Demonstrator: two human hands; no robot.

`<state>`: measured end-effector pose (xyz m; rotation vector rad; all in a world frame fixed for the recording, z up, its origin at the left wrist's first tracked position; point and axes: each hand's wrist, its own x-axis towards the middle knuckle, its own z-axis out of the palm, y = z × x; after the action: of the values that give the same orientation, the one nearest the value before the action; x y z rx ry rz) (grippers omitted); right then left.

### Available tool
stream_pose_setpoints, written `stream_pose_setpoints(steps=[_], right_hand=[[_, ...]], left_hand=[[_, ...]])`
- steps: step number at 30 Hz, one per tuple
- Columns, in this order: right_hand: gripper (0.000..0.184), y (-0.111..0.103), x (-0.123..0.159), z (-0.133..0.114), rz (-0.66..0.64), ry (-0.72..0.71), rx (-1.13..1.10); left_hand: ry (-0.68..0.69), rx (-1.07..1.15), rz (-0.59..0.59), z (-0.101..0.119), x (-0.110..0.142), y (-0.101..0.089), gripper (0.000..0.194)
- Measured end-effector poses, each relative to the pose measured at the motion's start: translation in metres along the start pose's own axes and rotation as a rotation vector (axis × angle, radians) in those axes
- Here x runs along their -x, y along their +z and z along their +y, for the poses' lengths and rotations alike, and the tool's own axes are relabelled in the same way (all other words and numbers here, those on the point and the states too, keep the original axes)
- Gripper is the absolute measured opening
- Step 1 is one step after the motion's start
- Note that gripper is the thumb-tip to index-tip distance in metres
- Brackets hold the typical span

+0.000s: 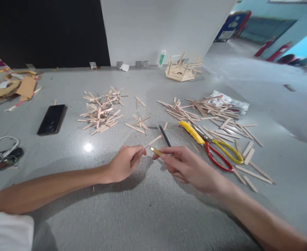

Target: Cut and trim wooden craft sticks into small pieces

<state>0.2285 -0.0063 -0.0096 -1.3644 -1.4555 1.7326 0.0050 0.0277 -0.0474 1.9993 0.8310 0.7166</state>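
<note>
My left hand (124, 163) pinches a thin wooden craft stick (155, 141) between thumb and fingers; the stick slants up to the right. My right hand (187, 164) is closed around a small gold-coloured tool (156, 151) with a bright metal tip. That tip is beside the stick, close to my left fingertips; I cannot tell whether they touch. A black pen (164, 135) lies just beyond my right hand. Scissors (218, 156) with red and yellow handles lie to the right, next to a yellow-handled tool (192, 132).
Loose craft sticks lie in a left pile (101, 113) and a right pile (218, 111), beside a plastic packet (232, 101). A stick frame (181, 71) and a glue stick (162, 58) stand at the back. A phone (52, 119) and cable (4, 138) are left.
</note>
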Motion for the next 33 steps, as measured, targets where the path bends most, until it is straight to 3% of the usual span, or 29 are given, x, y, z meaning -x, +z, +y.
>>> stream_pose_setpoints(steps=[3, 5, 8, 11, 14, 17, 21, 24, 27, 33], right_hand=[[0.038, 0.027, 0.0, 0.009, 0.241, -0.179, 0.181], [0.036, 0.03, 0.0, 0.009, 0.251, -0.204, 0.229], [0.042, 0.008, -0.003, 0.0, 0.042, -0.07, 0.145], [0.047, -0.028, -0.006, -0.01, -0.192, 0.07, -0.007], [0.047, -0.045, -0.008, -0.014, -0.273, 0.107, 0.011], [0.049, -0.028, -0.009, -0.008, -0.156, -0.009, 0.098], [0.049, 0.023, -0.009, 0.013, 0.215, -0.182, 0.116], [0.049, 0.039, -0.011, 0.021, 0.277, -0.253, 0.098], [0.051, 0.02, -0.013, 0.015, 0.143, -0.212, 0.113], [0.047, -0.054, -0.025, -0.007, -0.296, -0.199, 0.364]], left_hand=[[0.006, -0.041, 0.062, -0.004, 0.001, 0.004, 0.033], [0.013, -0.086, 0.084, -0.004, 0.002, 0.003, 0.034], [0.057, -0.153, 0.058, -0.004, 0.002, -0.001, 0.035], [0.059, -0.193, -0.05, -0.003, 0.002, -0.004, 0.033], [0.075, -0.214, -0.082, -0.003, 0.004, -0.003, 0.028], [0.088, -0.196, -0.024, -0.007, 0.007, -0.001, 0.023], [0.082, -0.194, 0.097, -0.013, 0.012, 0.0, 0.023], [0.083, -0.221, 0.117, -0.015, 0.014, -0.002, 0.024], [0.109, -0.274, 0.088, -0.017, 0.014, -0.006, 0.021], [0.164, -0.373, -0.082, -0.023, 0.016, -0.004, 0.02]])
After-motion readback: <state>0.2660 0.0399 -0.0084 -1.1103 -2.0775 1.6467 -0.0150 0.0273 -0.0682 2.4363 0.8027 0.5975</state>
